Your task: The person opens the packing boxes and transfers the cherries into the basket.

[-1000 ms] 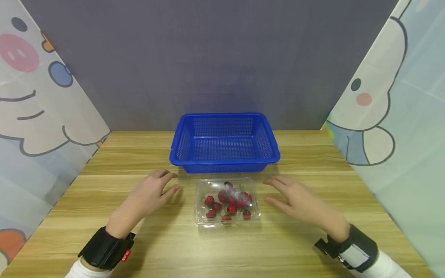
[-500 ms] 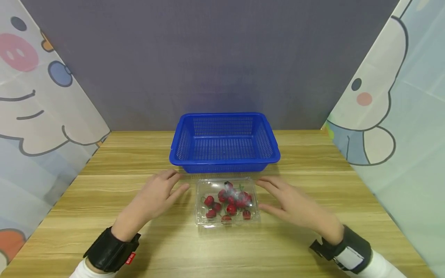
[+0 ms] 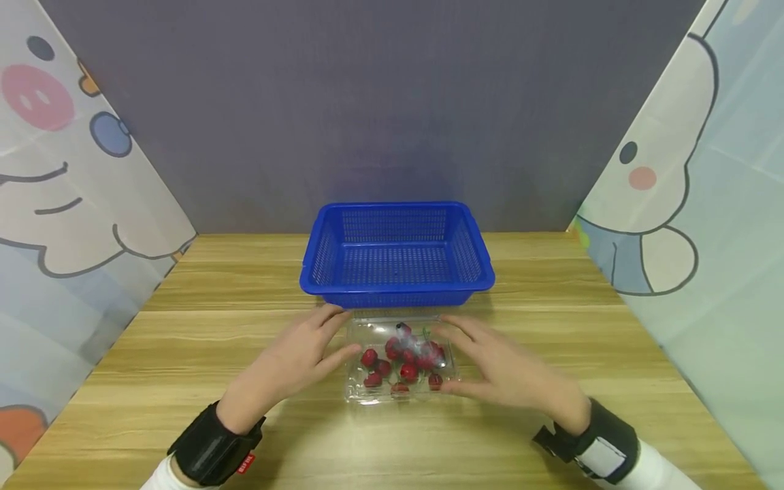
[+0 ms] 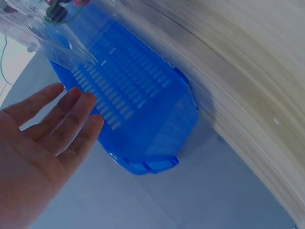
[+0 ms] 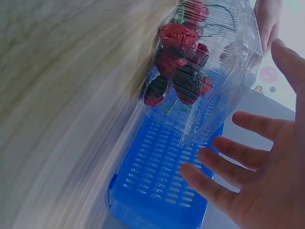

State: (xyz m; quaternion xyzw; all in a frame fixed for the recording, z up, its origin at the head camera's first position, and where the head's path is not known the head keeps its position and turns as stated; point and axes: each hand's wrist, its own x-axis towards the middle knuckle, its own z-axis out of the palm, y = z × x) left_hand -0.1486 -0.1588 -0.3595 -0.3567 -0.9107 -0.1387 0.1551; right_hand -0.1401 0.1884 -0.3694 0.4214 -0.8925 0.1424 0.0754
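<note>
A clear plastic clamshell box (image 3: 373,395) lies flat on the wooden table with several red cherries (image 3: 409,371) inside. At its left side is my left hand (image 3: 294,357), fingers and thumb spread, the tips near the left edge. My right hand (image 3: 505,367) is at the opposite side, its fingertips overlapping the right edge in the head view. Whether either hand touches the box cannot be told. Both wrist views show the fingers extended: the left fingers (image 4: 78,114) and the right fingers (image 5: 238,152), with the box (image 5: 228,90) beyond the right ones.
Just behind the box stands a blue plastic basket (image 3: 397,287) with slotted walls. A grey panel (image 3: 392,102) rises at the back of the table (image 3: 392,449). Printed cartoon panels (image 3: 716,204) flank both sides.
Both hands have moved inward, the left one to the right and the right one to the left, up to the box's sides. The box and basket stay in place.
</note>
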